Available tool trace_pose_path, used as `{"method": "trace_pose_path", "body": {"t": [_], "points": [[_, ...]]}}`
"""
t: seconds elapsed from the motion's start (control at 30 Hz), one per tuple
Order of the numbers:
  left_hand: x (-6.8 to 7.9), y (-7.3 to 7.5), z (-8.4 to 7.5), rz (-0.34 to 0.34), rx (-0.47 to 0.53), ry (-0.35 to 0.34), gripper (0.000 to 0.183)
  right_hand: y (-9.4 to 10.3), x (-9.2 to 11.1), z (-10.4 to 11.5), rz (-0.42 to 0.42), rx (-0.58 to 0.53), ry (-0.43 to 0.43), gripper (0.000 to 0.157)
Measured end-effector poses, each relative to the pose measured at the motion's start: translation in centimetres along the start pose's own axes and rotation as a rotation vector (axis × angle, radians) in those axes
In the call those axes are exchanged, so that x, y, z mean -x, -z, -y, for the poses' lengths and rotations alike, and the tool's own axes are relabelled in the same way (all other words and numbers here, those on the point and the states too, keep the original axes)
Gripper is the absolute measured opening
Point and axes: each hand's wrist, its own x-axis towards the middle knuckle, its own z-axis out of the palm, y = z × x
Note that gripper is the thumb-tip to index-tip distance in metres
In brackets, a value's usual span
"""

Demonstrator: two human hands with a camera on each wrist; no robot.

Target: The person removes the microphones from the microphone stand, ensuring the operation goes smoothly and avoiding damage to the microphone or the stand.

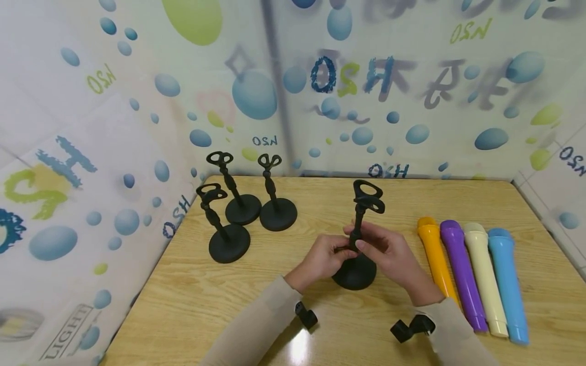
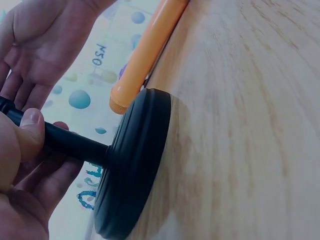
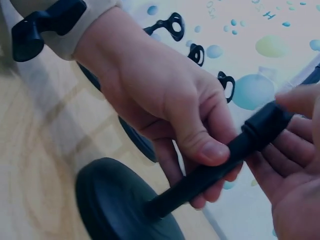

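Observation:
A black desktop microphone stand (image 1: 355, 274) with a round base and a two-loop clip on top is between both hands. My left hand (image 1: 322, 258) grips its thin pole, thumb and fingers around it, as the right wrist view shows at the pole (image 3: 195, 182). Higher up, my right hand (image 1: 391, 254) pinches the thicker collar (image 3: 267, 122) between thumb and fingers. In the left wrist view the base (image 2: 135, 165) is right at the tabletop. Three similar black stands (image 1: 230, 244) (image 1: 243, 208) (image 1: 278, 213) stand upright at the back left.
On the right, several toy microphones lie side by side: orange (image 1: 435, 254), purple (image 1: 462, 274), cream (image 1: 486, 277) and light blue (image 1: 508, 284). The wooden table (image 1: 183, 315) is bordered by a printed curtain (image 1: 302, 137) at the back and left.

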Motion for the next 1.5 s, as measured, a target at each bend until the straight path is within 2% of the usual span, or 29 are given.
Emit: {"method": "trace_pose_path", "body": {"t": [0.07,0.2,0.3,0.43,0.57,0.87,1.07,1.3,1.5], "points": [[0.0,0.0,0.0,-0.004,-0.008,-0.006,0.009,-0.3,0.1,0.0,-0.030,-0.025,-0.015,0.046],[0.0,0.1,0.1,-0.008,-0.013,-0.010,0.008,-1.1,0.2,0.3,-0.155,-0.018,-0.078,0.052],[0.0,0.1,0.1,-0.008,-0.011,-0.011,0.008,-1.6,0.3,0.6,-0.225,-0.007,-0.129,0.047],[0.1,0.0,0.0,-0.009,-0.016,-0.011,0.009,-1.9,0.3,1.0,-0.250,0.021,-0.184,0.036],[0.2,0.0,-0.2,-0.010,-0.020,0.003,0.009,-1.8,0.4,1.0,-0.251,0.066,-0.195,0.031],[0.2,0.0,0.0,-0.011,-0.023,0.005,0.010,-1.5,0.5,0.5,-0.240,0.073,-0.102,0.030],[0.1,0.0,0.0,-0.011,-0.016,0.011,0.010,-1.4,0.5,0.4,-0.216,0.097,-0.077,0.029],[0.1,0.0,-0.1,-0.006,-0.010,0.014,0.008,-1.0,0.5,0.5,-0.141,0.099,-0.100,0.030],[0.1,0.0,-0.1,-0.001,-0.005,0.006,0.008,-0.5,0.5,-0.1,-0.059,0.091,-0.001,0.031]]}}
